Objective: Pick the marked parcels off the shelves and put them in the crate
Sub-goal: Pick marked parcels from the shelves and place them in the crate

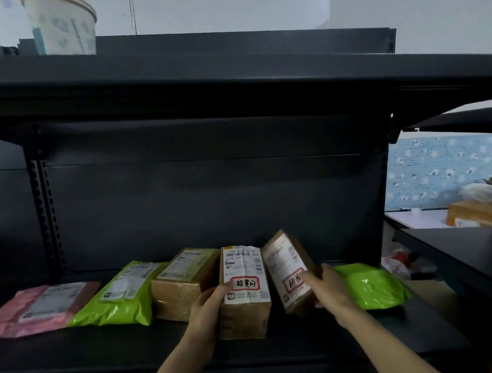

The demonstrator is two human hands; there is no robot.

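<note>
Two brown cardboard parcels with red-framed handwritten marks on their white labels stand on the dark shelf (109,348). My left hand (208,310) grips the left side of the middle marked parcel (245,291), which stands upright. My right hand (329,290) holds the right side of the second marked parcel (289,271), which is tilted to the right. An unmarked brown box (179,283) sits just left of them. No crate is in view.
A pink mailer (36,308) and a green mailer (121,294) lie at the left of the shelf; another green mailer (371,284) lies right of my right hand. A paper cup (62,26) stands on the top shelf. A further rack (463,252) juts in at the right.
</note>
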